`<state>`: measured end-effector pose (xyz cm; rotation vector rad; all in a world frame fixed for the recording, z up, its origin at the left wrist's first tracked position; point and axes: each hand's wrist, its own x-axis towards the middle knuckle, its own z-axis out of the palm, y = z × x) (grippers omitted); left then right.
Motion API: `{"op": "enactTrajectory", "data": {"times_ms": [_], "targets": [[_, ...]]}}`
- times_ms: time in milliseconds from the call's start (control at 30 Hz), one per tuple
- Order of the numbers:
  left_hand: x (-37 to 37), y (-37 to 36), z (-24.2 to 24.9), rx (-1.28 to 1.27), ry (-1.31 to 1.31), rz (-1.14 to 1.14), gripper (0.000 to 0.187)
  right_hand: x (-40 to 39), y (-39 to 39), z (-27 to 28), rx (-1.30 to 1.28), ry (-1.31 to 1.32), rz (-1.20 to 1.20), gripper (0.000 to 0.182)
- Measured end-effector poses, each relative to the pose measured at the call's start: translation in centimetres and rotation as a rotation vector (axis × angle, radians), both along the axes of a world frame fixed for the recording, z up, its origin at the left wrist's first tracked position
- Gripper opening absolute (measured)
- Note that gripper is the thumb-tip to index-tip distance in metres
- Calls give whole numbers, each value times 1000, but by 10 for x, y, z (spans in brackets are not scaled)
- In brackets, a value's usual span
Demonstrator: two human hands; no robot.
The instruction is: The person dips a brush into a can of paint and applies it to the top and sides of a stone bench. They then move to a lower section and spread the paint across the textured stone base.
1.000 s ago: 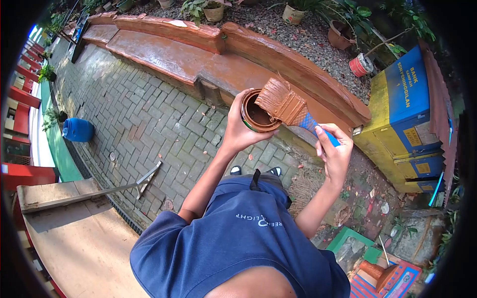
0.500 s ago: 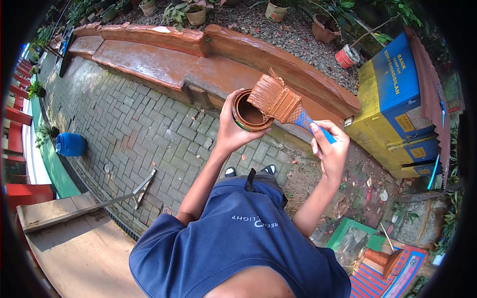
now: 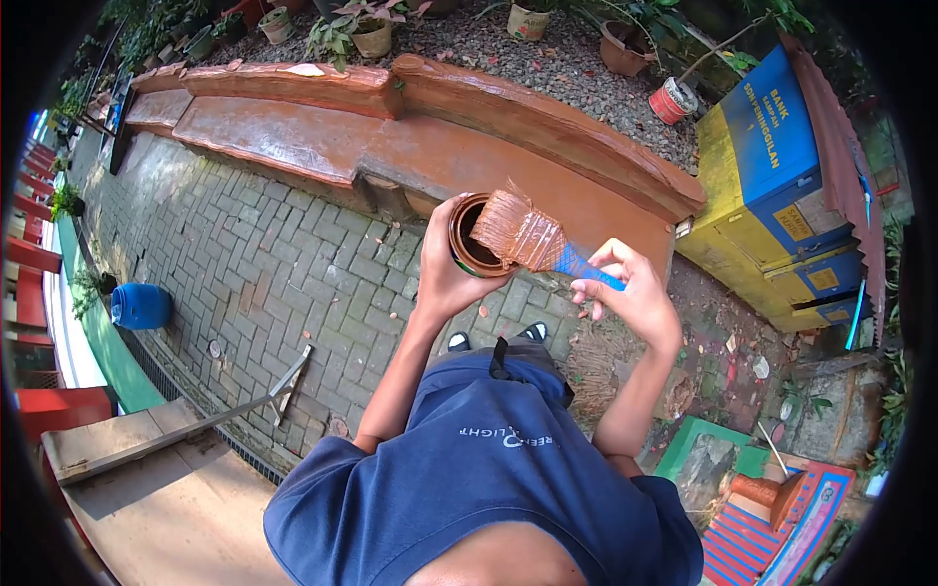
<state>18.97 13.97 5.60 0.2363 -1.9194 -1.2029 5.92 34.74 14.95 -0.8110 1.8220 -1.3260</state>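
Note:
My left hand [image 3: 445,273] grips a small round paint can [image 3: 473,239] with brown paint inside, tilted toward me. My right hand [image 3: 625,298] holds the blue handle of a wide paintbrush [image 3: 532,241]. The brush's brown-coated bristles rest across the can's rim. Both hands are raised in front of my blue shirt [image 3: 489,469], above the brick paving. Just beyond the can runs a long brown-painted concrete bench [image 3: 322,137].
A blue and yellow waste box [image 3: 772,186] stands at the right. Potted plants [image 3: 366,29] sit on gravel behind the bench. A blue barrel [image 3: 142,306] lies at the left. A wooden board [image 3: 156,488] and a metal bar [image 3: 244,405] lie at lower left.
The brush has turned and dropped lower, its bristles now wiping across the can's rim. My right hand has shifted down and left, and the view has tilted slightly.

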Motion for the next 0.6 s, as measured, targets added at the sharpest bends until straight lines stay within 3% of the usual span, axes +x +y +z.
{"op": "enactTrajectory", "data": {"times_ms": [33, 133, 200, 267, 333, 433, 600], "targets": [[2, 2, 0, 25, 3, 9, 94, -5, 0, 2, 112, -34, 43, 42], [9, 6, 0, 49, 12, -17, 93, -5, -7, 15, 259, 80, 164, 53], [12, 8, -1, 59, -13, 3, 93, -6, -10, 10, 339, 124, 146, 48], [16, 10, -2, 69, -34, 30, 92, -8, -13, -2, 297, 224, 301, 35], [17, 9, -10, 139, -30, 3, 91, -3, -14, 3, 340, 178, 258, 28], [18, 9, -10, 149, -56, 2, 94, 4, -9, -3, 128, -55, 239, 25], [9, 4, -10, 163, -46, -20, 96, 16, -5, -26, -18, -72, 124, 42]]}}
